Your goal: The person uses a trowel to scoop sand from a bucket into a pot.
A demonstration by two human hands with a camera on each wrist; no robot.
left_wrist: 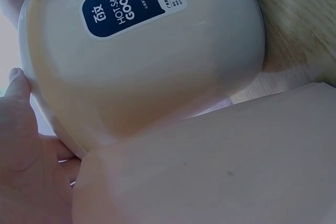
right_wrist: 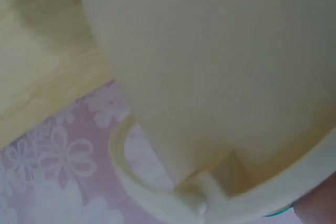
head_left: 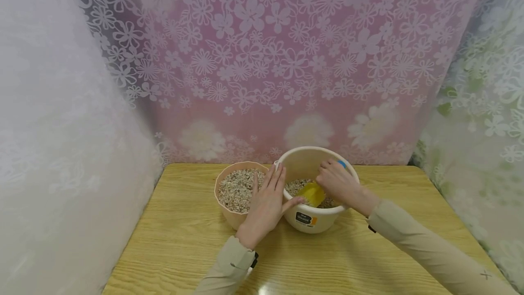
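Note:
My right hand reaches into a white bucket and grips a yellow scoop. The scoop's blade lies in the grainy, gravel-like material at the bucket's bottom. A small blue piece shows just beyond that hand. My left hand rests on the bucket's left rim with fingers straight and thumb spread along the near edge. Beside it on the left, partly behind this hand, stands a peach pot nearly full of similar grains. The right wrist view shows the bucket's outer wall; the grip is hidden there.
Both containers stand side by side on a wood-grain table, near its back edge. A pink flowered curtain hangs behind it, with pale sheets at the sides. The bucket's carrying handle hangs outside its rim.

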